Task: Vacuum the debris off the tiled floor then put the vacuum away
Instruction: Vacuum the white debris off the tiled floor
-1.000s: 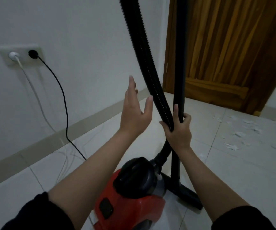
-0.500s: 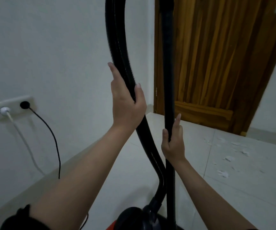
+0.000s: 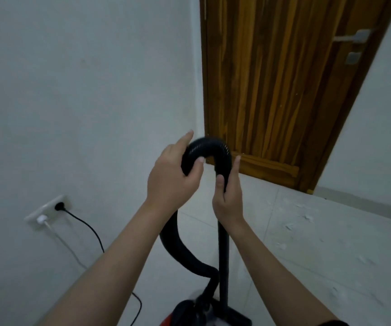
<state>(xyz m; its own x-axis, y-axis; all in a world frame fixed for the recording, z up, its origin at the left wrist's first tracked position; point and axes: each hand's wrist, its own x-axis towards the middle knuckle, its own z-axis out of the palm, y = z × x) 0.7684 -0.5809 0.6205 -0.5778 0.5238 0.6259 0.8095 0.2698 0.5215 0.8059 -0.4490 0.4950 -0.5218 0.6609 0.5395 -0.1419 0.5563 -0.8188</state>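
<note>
Head view: both hands grip the ribbed black vacuum hose (image 3: 207,147) at its arched top, left hand (image 3: 172,182) on the left bend, right hand (image 3: 228,196) on the upright side. White paper debris (image 3: 307,216) lies on the pale tiled floor (image 3: 330,267).

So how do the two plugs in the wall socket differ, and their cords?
The black plug sits in the upper right slot of the socket plate; the white plug sits lower left. The black cord loops out and runs down toward the vacuum; the white cord drops more straight along the wall and is harder to see against it. Both are plugged into the same plate.
</note>
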